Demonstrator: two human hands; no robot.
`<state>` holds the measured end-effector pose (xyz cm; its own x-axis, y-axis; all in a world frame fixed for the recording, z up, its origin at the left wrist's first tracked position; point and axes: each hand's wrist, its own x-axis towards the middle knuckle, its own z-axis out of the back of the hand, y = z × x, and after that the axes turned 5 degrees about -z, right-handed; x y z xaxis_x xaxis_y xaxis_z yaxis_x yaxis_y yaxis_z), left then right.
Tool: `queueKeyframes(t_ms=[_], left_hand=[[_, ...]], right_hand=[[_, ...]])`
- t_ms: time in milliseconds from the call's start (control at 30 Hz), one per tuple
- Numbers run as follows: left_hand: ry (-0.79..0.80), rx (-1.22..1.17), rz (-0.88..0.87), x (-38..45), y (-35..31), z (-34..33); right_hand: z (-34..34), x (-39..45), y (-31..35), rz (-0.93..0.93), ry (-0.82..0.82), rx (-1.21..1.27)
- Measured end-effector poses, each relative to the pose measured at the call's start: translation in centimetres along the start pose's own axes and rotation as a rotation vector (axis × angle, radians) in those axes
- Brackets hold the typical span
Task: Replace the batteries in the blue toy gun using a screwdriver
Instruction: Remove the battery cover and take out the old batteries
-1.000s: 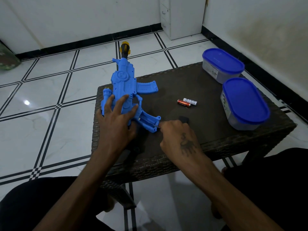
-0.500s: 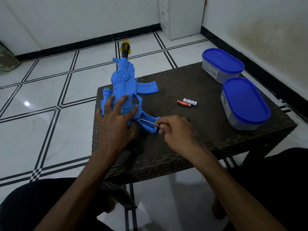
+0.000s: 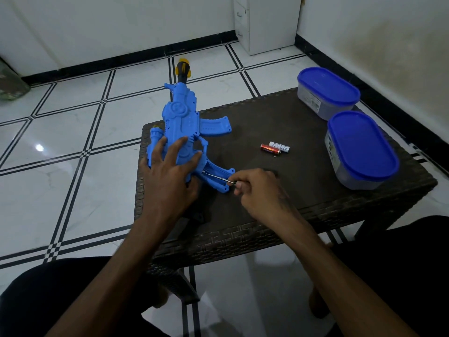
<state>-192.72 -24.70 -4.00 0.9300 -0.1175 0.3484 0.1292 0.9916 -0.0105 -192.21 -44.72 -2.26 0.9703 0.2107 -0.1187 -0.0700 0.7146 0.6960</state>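
The blue toy gun [image 3: 184, 132] lay flat along the left edge of the dark woven surface [image 3: 303, 198], its muzzle reaching out over the tiled floor [image 3: 73, 132] and its grip angled back toward the person. The left hand [image 3: 170, 176] lay on the gun's body just above the grip, fingers spread and straight, pressing it down so it would not slide. Just to the right of that hand, the grip's long cavity appeared open, and the thin metal shaft of the screwdriver [image 3: 217, 177] lay along it, tip pointed toward the left hand. The right hand [image 3: 257, 188] pinched the screwdriver's near end between thumb and fingertips, right beside the butt of the grip; the handle itself was hidden in the fingers. The step in hand seemed to be working inside the battery bay, either prying a cell loose or probing a contact; whether a cell sat in there could not be told. Beyond the right hand, two batteries [image 3: 275, 148] lay side by side, touching, with a tiny dark speck, perhaps the screw, just in front of them. Farther right stood two blue-lidded containers [image 3: 349, 132]. The next move would likely call for steady downward pressure from the left hand while the right levered gently, so the tip would not slip.
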Motion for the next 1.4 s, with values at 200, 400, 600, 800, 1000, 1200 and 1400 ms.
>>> queueKeyframes(t_ms=[200, 400, 600, 800, 1000, 1200, 1400], left_hand=[[-0.004, -0.027, 0.021, -0.1, 0.1, -0.1], [-0.006, -0.015, 0.005, 0.1, 0.2, -0.1], [-0.002, -0.028, -0.002, 0.1, 0.3, -0.3], [0.012, -0.043, -0.006, 0.0, 0.6, -0.6], [0.008, -0.077, -0.001, 0.0, 1.1, -1.0], [-0.002, -0.085, 0.003, 0.1, 1.5, -1.7], [-0.015, -0.113, -0.001, 0.1, 1.7, -2.1]], right_hand=[[0.3, 0.0, -0.2, -0.019, 0.028, -0.167], [0.2, 1.3, -0.4, -0.003, -0.086, 0.114], [-1.0, 5.1, -0.1, 0.022, -0.04, 0.035], [-1.4, 7.0, 1.2, 0.032, 0.073, 0.086], [-2.3, 8.0, 1.7, 0.017, 0.134, 0.186], [-2.7, 8.6, 1.9, 0.005, 0.166, 0.21], [-2.7, 8.7, 2.4, -0.051, 0.225, 0.215]])
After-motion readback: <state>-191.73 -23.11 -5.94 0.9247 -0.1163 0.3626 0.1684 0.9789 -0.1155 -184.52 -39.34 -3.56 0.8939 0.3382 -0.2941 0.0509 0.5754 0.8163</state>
